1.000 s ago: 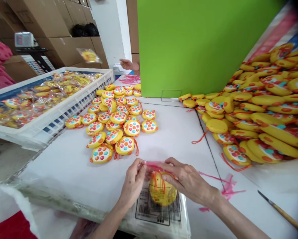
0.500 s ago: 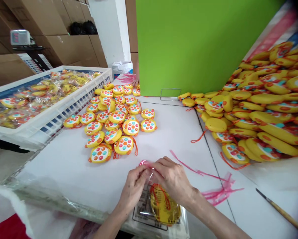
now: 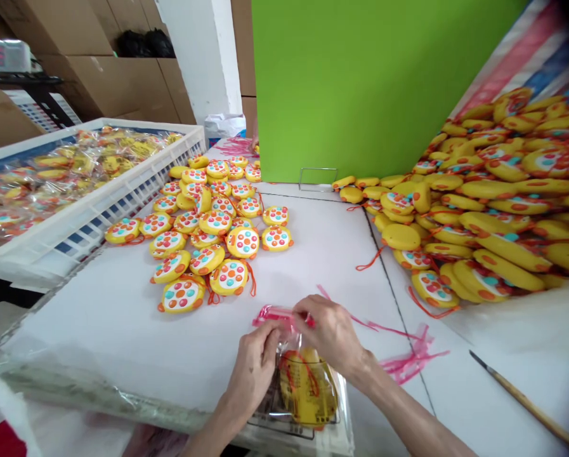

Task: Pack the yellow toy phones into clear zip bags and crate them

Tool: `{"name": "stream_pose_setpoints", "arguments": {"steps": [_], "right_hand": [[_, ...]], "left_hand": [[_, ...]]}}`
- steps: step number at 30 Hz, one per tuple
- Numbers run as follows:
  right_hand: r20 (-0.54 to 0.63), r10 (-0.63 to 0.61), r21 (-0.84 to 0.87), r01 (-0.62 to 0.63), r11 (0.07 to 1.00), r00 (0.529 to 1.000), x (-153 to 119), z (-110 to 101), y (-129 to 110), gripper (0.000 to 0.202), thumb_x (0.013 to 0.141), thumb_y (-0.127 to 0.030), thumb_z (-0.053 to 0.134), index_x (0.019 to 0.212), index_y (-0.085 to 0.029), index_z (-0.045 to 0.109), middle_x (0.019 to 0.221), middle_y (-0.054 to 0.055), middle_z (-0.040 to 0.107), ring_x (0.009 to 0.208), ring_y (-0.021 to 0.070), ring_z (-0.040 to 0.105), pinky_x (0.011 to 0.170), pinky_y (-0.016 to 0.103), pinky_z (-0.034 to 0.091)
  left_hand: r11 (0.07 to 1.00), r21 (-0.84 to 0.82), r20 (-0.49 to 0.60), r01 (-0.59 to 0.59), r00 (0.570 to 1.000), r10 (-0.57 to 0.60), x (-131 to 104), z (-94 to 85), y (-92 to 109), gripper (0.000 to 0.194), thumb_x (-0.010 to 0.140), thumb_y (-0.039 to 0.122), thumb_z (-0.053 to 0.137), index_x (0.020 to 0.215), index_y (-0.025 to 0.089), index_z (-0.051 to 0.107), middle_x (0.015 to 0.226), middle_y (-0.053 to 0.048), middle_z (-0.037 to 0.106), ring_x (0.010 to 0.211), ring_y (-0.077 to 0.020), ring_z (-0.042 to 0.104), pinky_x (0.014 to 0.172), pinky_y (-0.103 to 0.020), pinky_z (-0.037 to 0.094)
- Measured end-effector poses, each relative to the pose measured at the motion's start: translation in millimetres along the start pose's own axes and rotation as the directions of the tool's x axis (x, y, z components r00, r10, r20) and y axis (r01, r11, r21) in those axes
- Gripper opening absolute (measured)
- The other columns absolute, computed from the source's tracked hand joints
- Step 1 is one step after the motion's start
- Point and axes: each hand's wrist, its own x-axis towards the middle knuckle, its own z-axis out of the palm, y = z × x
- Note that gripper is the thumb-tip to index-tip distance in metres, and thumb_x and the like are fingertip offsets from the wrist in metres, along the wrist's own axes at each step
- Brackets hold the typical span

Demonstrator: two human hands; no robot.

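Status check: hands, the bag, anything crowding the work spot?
Left hand and right hand both pinching the pink strip at the clear bag mouth. Yellow toy inside. Loose toys lie clear beyond.

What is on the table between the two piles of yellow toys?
In the head view, mostly bare white table lies between the left cluster of toys and the big heap, with one loose orange string.

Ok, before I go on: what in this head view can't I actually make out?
- Bagged yellow toy: face side unseen, back up, wrapped in clear film.
- Bag mouth with pink strip: sealed or open is hidden by left hand and right hand.
- Printed label: print too small.
- White crate: cut by the left edge.
- Brush: tip at the right edge, blurred.
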Motion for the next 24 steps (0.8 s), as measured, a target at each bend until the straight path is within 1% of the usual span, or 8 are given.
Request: {"name": "stream_pose_setpoints", "arguments": {"steps": [4, 7, 11, 14, 16, 19, 22, 24], "right_hand": [[-0.103, 0.327, -0.020, -0.330, 0.944, 0.940, -33, -34, 70, 0.015, 0.079, -0.026, 0.051, 0.077, -0.021, 0.064, 0.076, 0.001, 0.068, 0.067, 0.0156, 0.060, 0.064, 0.025, 0.043], [-0.188, 0.540, -0.149, -0.567, 0.810, 0.821, -73, -65, 127, 0.019, 0.075, -0.036, 0.051, 0.076, -0.023, 0.065, 0.073, 0.002, 0.068, 0.064, 0.0190, 0.062, 0.059, 0.028, 0.043], [-0.238, 0.657, -0.346, -0.695, 0.630, 0.715, -120, -94, 160, 0.023, 0.075, -0.044, 0.050, 0.072, -0.025, 0.064, 0.070, 0.002, 0.067, 0.061, 0.0226, 0.060, 0.053, 0.030, 0.040], [-0.071, 0.675, -0.340, -0.654, 0.676, 0.734, -133, -104, 148, 0.030, 0.074, -0.054, 0.054, 0.070, -0.026, 0.064, 0.062, 0.001, 0.063, 0.053, 0.0191, 0.056, 0.049, 0.028, 0.040], [0.042, 0.600, -0.214, -0.579, 0.787, 0.799, -130, -105, 130, 0.032, 0.073, -0.052, 0.059, 0.092, -0.027, 0.066, 0.069, 0.000, 0.064, 0.050, 0.0151, 0.054, 0.050, 0.026, 0.043], [-0.002, 0.451, -0.117, -0.448, 0.886, 0.893, -110, -99, 98, 0.049, 0.077, -0.038, 0.057, 0.124, -0.026, 0.054, 0.090, 0.004, 0.066, 0.056, 0.0139, 0.057, 0.054, 0.026, 0.046], [-0.029, 0.380, -0.022, -0.381, 0.924, 0.924, -79, -78, 66, 0.032, 0.082, -0.027, 0.046, 0.107, -0.022, 0.063, 0.086, 0.004, 0.067, 0.060, 0.0143, 0.059, 0.056, 0.026, 0.046], [0.129, 0.337, 0.130, -0.352, 0.927, 0.933, -58, -60, 52, 0.024, 0.084, -0.027, 0.045, 0.090, -0.021, 0.068, 0.072, 0.001, 0.066, 0.057, 0.0134, 0.056, 0.056, 0.025, 0.044]], "left_hand": [[0.976, -0.198, -0.007, 0.091, 0.996, -0.094, 4, -0.4, -10, 0.024, 0.087, 0.038, 0.044, 0.081, 0.018, 0.057, 0.075, -0.004, 0.067, 0.074, -0.0193, 0.064, 0.067, -0.028, 0.050], [0.964, -0.243, -0.045, 0.105, 0.992, -0.119, 7, 0.0, -16, 0.023, 0.085, 0.040, 0.049, 0.081, 0.019, 0.057, 0.072, -0.003, 0.066, 0.069, -0.0183, 0.063, 0.066, -0.027, 0.050], [0.945, -0.299, 0.003, 0.133, 0.990, -0.139, 8, 0.1, -16, 0.023, 0.085, 0.041, 0.049, 0.082, 0.019, 0.056, 0.074, -0.003, 0.066, 0.070, -0.0179, 0.063, 0.067, -0.028, 0.050], [0.937, -0.308, 0.030, 0.163, 0.986, -0.162, 7, -1.5, -10, 0.019, 0.085, 0.037, 0.049, 0.082, 0.019, 0.053, 0.076, -0.002, 0.067, 0.072, -0.0171, 0.064, 0.070, -0.027, 0.050], [0.935, -0.306, 0.032, 0.181, 0.983, -0.180, 7, -2.9, -5, 0.015, 0.085, 0.034, 0.051, 0.082, 0.019, 0.053, 0.076, -0.001, 0.068, 0.075, -0.0166, 0.064, 0.072, -0.026, 0.049], [0.935, -0.293, 0.033, 0.200, 0.979, -0.199, 7, -4.5, 1, 0.013, 0.083, 0.031, 0.051, 0.082, 0.019, 0.053, 0.077, -0.001, 0.068, 0.076, -0.0164, 0.065, 0.072, -0.025, 0.048], [0.936, -0.283, 0.042, 0.208, 0.978, -0.205, 6, -5.3, 3, 0.013, 0.083, 0.031, 0.052, 0.083, 0.018, 0.054, 0.078, -0.002, 0.069, 0.079, -0.0171, 0.065, 0.072, -0.026, 0.048], [0.934, -0.292, 0.050, 0.209, 0.978, -0.203, 5, -5.4, 4, 0.014, 0.083, 0.031, 0.052, 0.084, 0.017, 0.055, 0.078, -0.002, 0.069, 0.081, -0.0178, 0.066, 0.074, -0.027, 0.049]]}}
